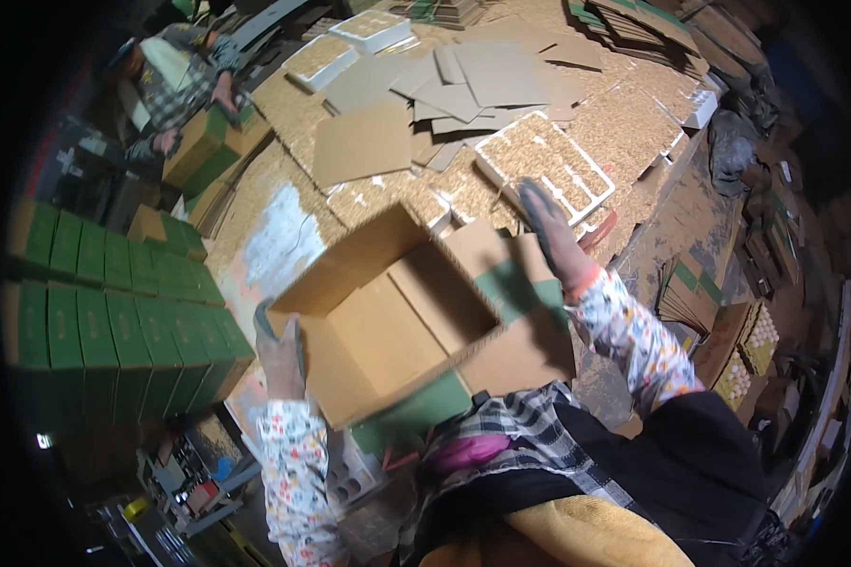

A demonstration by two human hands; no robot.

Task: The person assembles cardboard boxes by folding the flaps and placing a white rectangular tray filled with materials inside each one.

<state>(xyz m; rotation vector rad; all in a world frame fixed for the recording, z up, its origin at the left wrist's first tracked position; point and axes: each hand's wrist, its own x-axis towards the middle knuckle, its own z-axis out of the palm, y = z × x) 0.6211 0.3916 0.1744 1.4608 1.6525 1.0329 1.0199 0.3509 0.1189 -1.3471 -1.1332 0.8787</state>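
Observation:
An open-topped cardboard box (352, 267) tilts in front of me, with its bottom flaps showing inside. My left hand (281, 357), in a grey-fingered glove, grips the box's left edge; the thumb is on the near side. My right hand (554, 238) is apart from that box, fingers stretched out beside a white foam tray (612, 183) filled with tan husk-like material. I cannot tell if it touches the tray. Between the box and my right arm lies another cardboard piece with a green band (520, 291), partly in shadow.
Flat cardboard sheets (501, 74) lie on the husk-covered table (624, 104). Green-and-brown cartons (113, 331) are stacked at the left. At upper left another person's hand (225, 94) is near a carton (201, 151). Egg trays (756, 340) stand at right.

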